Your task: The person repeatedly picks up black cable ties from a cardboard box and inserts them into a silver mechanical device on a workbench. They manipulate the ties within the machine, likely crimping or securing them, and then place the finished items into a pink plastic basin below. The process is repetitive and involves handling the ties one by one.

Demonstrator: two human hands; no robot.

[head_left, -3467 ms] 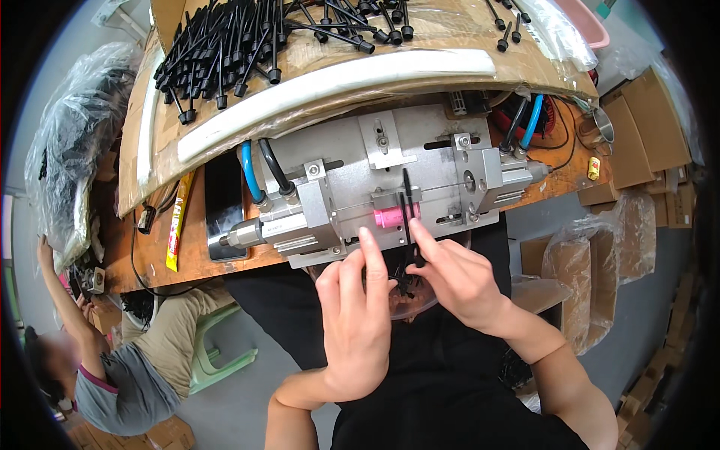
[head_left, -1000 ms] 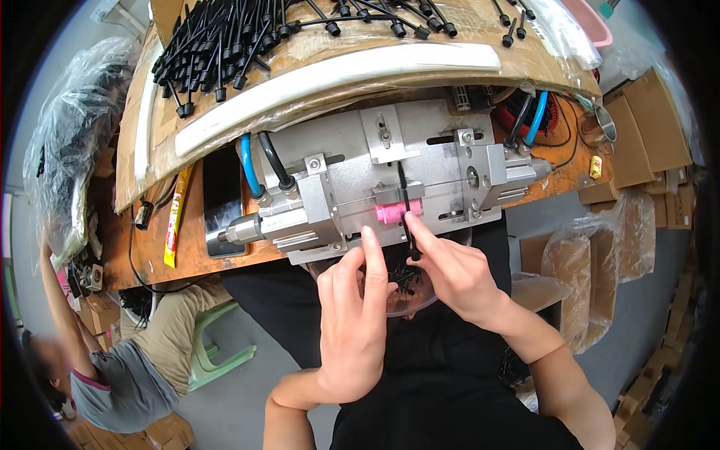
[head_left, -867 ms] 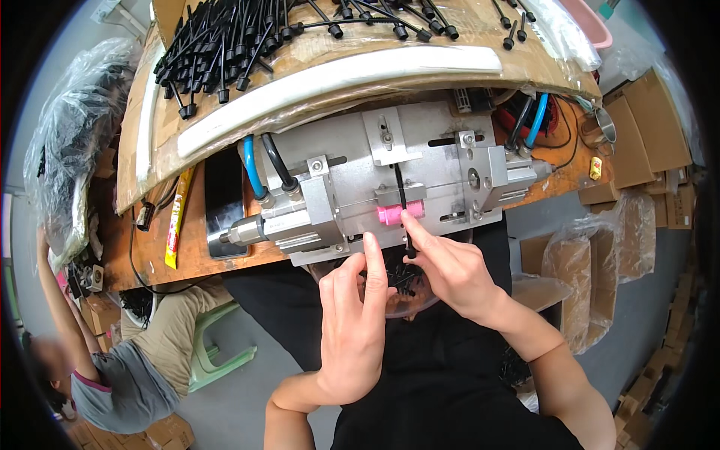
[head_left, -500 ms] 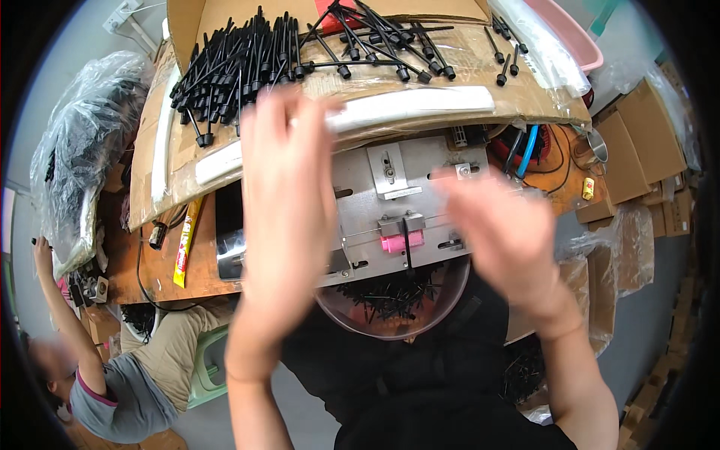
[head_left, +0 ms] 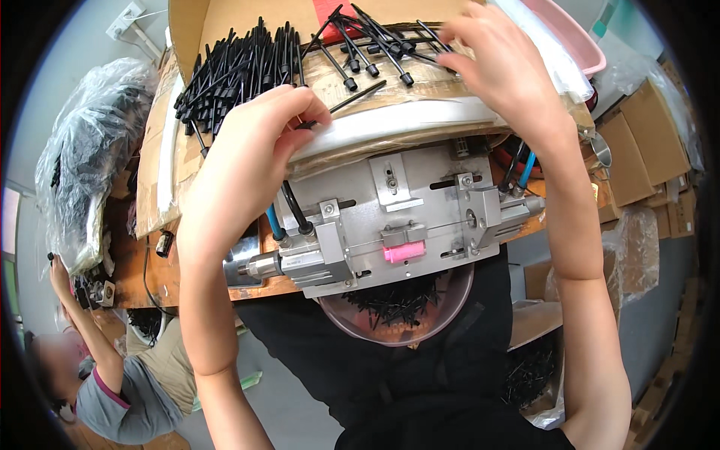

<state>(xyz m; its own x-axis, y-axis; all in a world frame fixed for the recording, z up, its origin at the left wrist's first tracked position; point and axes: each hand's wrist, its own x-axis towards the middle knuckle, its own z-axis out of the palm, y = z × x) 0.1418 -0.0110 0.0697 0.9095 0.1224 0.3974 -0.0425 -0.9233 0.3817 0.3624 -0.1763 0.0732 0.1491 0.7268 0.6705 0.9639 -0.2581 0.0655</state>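
My left hand (head_left: 262, 142) pinches a slim black rod with a knobbed end (head_left: 358, 97) between thumb and fingertips, over the front edge of a cardboard sheet. The rod slants up to the right, out of the fingers. Farther right, my right hand (head_left: 499, 67) is over the loose black rods (head_left: 390, 49), its thumb and forefinger apart beside them. Its other fingers are partly hidden. Below my hands stands a metal fixture (head_left: 439, 214) with a pink block (head_left: 405, 252) at its middle. No black rod lies across the block.
A dense pile of black rods (head_left: 247, 67) covers the cardboard's left side (head_left: 169, 169). Under the fixture, a clear bowl (head_left: 360, 326) holds black pieces. Black and blue hoses (head_left: 296, 210) rise from the fixture. At left sits another person (head_left: 131, 390) near a plastic-wrapped bundle (head_left: 90, 150).
My hands have moved up and apart, the right one to the loose rods. A rod now shows in my left hand. The black piece across the pink block is gone.
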